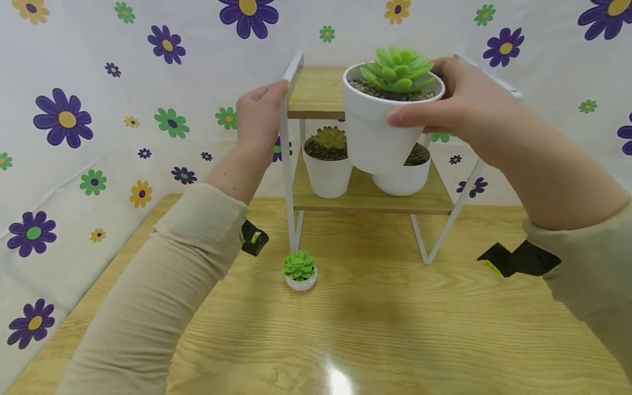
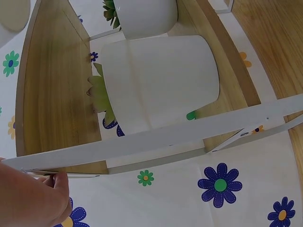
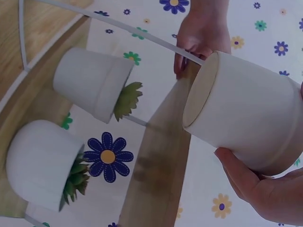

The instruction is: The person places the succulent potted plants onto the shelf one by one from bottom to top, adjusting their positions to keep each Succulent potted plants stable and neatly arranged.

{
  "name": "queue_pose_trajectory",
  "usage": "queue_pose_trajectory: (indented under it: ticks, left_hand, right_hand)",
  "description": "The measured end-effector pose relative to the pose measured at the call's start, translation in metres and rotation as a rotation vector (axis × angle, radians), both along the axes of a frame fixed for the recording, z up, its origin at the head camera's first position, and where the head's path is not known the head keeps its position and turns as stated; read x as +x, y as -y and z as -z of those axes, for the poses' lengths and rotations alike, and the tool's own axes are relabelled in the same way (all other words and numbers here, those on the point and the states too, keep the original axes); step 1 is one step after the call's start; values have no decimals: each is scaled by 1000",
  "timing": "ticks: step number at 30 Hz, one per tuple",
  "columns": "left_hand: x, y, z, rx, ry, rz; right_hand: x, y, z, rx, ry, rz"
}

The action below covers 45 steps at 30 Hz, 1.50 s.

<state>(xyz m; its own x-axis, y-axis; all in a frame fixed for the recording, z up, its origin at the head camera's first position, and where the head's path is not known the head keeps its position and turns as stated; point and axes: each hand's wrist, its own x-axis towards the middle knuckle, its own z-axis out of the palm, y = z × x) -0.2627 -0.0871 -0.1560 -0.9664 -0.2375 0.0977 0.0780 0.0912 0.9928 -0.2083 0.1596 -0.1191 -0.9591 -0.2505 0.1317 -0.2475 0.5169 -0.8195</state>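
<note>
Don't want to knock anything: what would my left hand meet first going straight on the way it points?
The rack's white frame, which your left hand grips; past it, perhaps the top shelf; depth is unclear.

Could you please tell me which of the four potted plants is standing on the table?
The smallest plant, just in front of the rack; two others stand on its lower shelf, and the right hand holds the fourth.

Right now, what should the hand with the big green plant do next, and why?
I'd probably ease the white-potted green succulent back over the upper shelf. The right hand holds it up with its base exposed, the left hand grips the white frame, and the lower shelf holds two potted succulents.
</note>
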Motion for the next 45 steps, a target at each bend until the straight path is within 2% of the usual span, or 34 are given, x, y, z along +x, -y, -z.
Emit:
queue_pose_trajectory:
  ticks: [4,12,18,22,29,37,45]
  left_hand:
    - [0,1,1,-1,-2,2]
    - [-1,3,1,9,-4,-3]
    - [0,3,1,5,-24,1]
    - [0,2,1,4,-28,1]
    - [0,2,3,-6,-26,6]
    - [0,3,4,-11,-47,10]
    - [1,3,5,-12,-59,16]
  right_hand:
    - [-11,8,-12,16,-8,45]
    - [-28,26,-27,-39,-45,52]
    - [-31,43,-35,-41,-86,72]
    - [-34,51,-39,-53,-59,104]
    - [-46,57,-42,-60,-23,184]
    - [-56,59,-40,-96,15,232]
    - [-65,68,-36,-140,9,225]
